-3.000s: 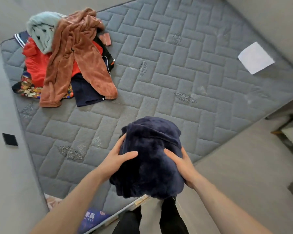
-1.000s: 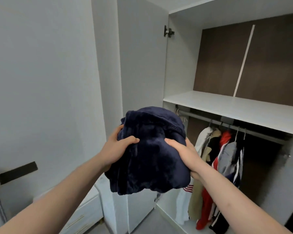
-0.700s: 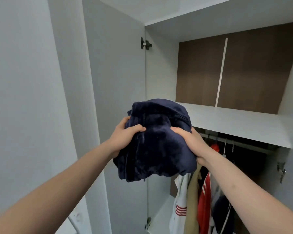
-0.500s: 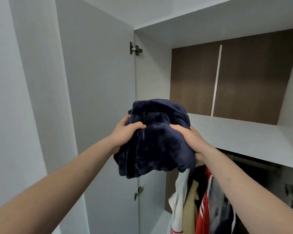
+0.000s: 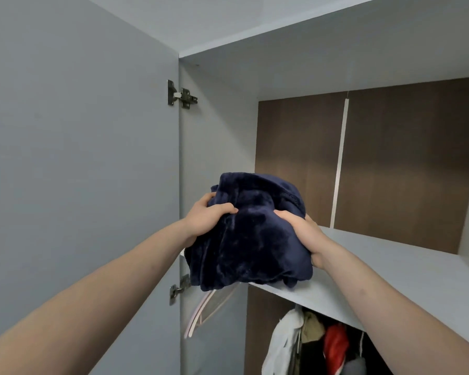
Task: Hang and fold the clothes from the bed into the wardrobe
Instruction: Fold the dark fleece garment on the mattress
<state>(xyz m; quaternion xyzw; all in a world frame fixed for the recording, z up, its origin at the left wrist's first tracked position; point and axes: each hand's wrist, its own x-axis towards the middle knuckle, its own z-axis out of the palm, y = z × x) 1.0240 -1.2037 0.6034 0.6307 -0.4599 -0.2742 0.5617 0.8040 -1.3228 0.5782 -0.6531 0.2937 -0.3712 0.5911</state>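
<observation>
Both hands clutch a folded bundle of dark navy plush fabric [image 5: 251, 234]: the left hand [image 5: 207, 219] grips its left side, the right hand [image 5: 305, 234] its right, thumbs curled over the top. The bundle's underside sits at the front edge of the pale grey wardrobe shelf [image 5: 406, 282], and below the grip hang a pink hanger [image 5: 201, 312] and several garments [image 5: 309, 345].

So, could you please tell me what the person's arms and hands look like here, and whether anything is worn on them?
Both forearms are bare as far as the view shows: no sleeves, cuffs or gloves. The left hand and the right hand carry no visible ring, watch, bracelet or marking. The nails cannot be made out. The upper arms lie outside the picture, so any short sleeve there cannot be told.
</observation>
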